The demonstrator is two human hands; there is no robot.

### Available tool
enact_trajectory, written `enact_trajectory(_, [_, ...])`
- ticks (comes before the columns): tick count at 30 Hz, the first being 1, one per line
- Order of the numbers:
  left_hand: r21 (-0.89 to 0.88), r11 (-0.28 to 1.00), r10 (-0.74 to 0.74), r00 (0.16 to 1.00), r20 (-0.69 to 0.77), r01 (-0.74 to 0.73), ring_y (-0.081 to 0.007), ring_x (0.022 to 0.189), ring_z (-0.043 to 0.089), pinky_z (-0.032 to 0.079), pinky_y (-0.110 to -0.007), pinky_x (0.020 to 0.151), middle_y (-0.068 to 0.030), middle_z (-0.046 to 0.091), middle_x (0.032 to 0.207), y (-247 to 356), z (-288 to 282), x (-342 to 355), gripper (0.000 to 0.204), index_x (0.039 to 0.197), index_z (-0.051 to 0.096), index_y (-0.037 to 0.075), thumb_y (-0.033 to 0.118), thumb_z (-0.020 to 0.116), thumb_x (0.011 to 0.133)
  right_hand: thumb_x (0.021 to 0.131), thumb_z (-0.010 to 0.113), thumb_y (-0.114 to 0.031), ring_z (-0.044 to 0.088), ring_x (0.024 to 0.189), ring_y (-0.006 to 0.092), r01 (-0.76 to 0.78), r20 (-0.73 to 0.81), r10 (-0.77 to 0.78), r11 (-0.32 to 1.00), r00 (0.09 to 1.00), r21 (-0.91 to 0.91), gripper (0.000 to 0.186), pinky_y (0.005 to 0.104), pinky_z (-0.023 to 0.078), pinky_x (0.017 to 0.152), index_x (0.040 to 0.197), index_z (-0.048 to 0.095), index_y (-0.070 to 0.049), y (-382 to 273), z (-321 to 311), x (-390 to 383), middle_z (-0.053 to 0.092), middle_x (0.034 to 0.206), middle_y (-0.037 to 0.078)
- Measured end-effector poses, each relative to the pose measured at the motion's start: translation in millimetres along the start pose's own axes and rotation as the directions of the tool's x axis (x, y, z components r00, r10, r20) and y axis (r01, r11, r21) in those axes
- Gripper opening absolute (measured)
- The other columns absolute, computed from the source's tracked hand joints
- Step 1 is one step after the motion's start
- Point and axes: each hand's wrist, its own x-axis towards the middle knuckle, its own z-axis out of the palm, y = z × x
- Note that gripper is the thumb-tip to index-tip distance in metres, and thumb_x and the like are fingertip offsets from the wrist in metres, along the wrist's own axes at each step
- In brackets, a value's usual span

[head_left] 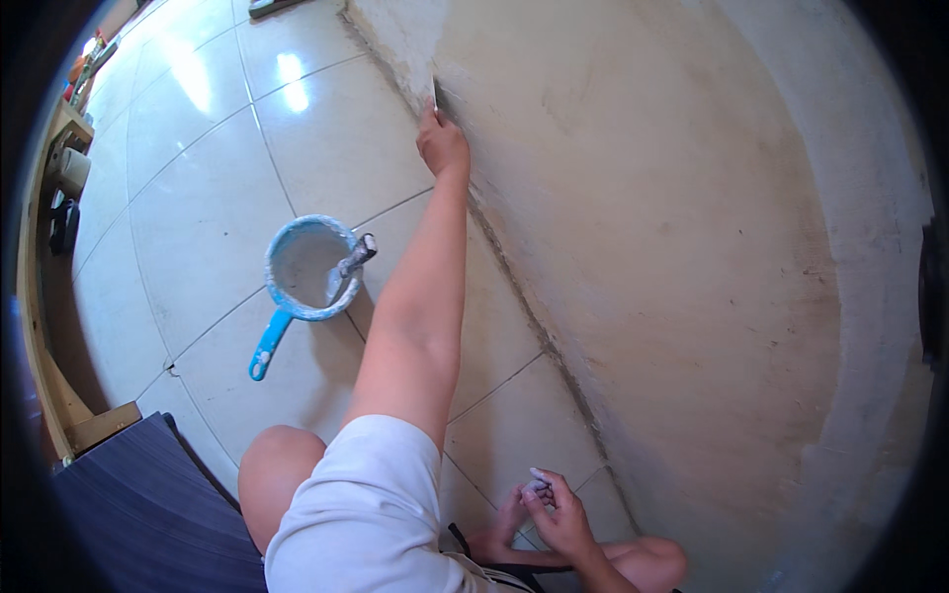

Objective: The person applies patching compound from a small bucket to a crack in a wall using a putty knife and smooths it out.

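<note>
My left arm reaches far forward, and my left hand [442, 146] is closed on a scraper [432, 92] with a thin blade. The blade meets the wall [672, 237] low down, near the floor joint, where a pale patch shows. Close to my body, my right hand [559, 516] is curled, with whitish smears on the fingertips; whether something lies in it I cannot make out. Left of my arm a blue dipper [269, 346] with a long handle stands on the floor, its rim caked white. Inside are greyish paste [304, 259] and a second, dark-handled scraper [358, 257].
Pale glossy tiles [198, 227] make up the floor. A wooden frame [94, 427] and a dark ribbed mat or panel [148, 514] are at the left. My bent left knee [282, 474] and bare foot [509, 519] are near the bottom.
</note>
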Motion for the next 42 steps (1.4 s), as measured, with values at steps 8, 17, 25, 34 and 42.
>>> enact_trajectory(8, [-0.078, 0.994, 0.088, 0.982, 0.165, -0.076, -0.0371, 0.096, 0.066, 0.052, -0.043, 0.082, -0.0200, 0.068, 0.111, 6, -26, -68, 0.039, 0.132, 0.059, 0.008, 0.007, 0.053, 0.093, 0.093, 0.067, -0.019, 0.066, 0.084, 0.0167, 0.007, 0.029, -0.006, 0.999, 1.000, -0.038, 0.043, 0.0289, 0.053, 0.074, 0.130, 0.053, 0.000, -9, -2, -2, 0.066, 0.096, 0.011])
enact_trajectory(17, [-0.066, 0.990, 0.136, 0.983, 0.124, -0.128, -0.0391, 0.096, 0.065, 0.052, -0.046, 0.081, -0.0215, 0.067, 0.112, 26, -64, -104, 0.039, 0.133, 0.056, 0.009, 0.008, 0.052, 0.095, 0.094, 0.067, -0.019, 0.065, 0.082, 0.0160, 0.072, 0.037, -0.069, 0.994, 0.997, -0.087, 0.043, 0.0287, 0.053, 0.072, 0.129, 0.053, 0.000, -29, -1, 3, 0.066, 0.095, 0.011])
enact_trajectory(25, [-0.038, 0.993, 0.107, 0.991, -0.075, -0.110, -0.0401, 0.097, 0.065, 0.050, -0.046, 0.085, -0.0215, 0.068, 0.110, 43, -21, 22, 0.035, 0.130, 0.060, 0.008, 0.017, 0.047, 0.098, 0.096, 0.064, -0.015, 0.064, 0.086, 0.0119, 0.004, 0.050, 0.001, 0.994, 0.999, -0.106, 0.040, 0.0260, 0.052, 0.077, 0.130, 0.052, 0.002, -19, -1, -2, 0.066, 0.096, 0.008])
enact_trajectory(34, [-0.086, 0.965, 0.258, 0.955, 0.144, -0.248, -0.0371, 0.093, 0.066, 0.052, -0.045, 0.081, -0.0187, 0.068, 0.109, 38, -37, -63, 0.043, 0.131, 0.058, 0.009, 0.003, 0.055, 0.089, 0.093, 0.067, -0.020, 0.065, 0.077, 0.0164, 0.073, 0.052, -0.068, 0.992, 0.996, -0.105, 0.043, 0.0288, 0.053, 0.069, 0.129, 0.053, 0.000, -22, 4, 5, 0.066, 0.092, 0.010])
enact_trajectory(42, [-0.071, 0.987, 0.143, 0.989, 0.024, -0.141, -0.0386, 0.100, 0.065, 0.051, -0.045, 0.084, -0.0204, 0.066, 0.116, 28, -55, -76, 0.041, 0.132, 0.057, 0.009, 0.005, 0.053, 0.091, 0.094, 0.066, -0.019, 0.064, 0.078, 0.0161, 0.113, 0.077, -0.105, 0.987, 0.991, -0.110, 0.042, 0.0287, 0.052, 0.069, 0.129, 0.053, 0.000, -35, 10, 17, 0.065, 0.092, 0.010])
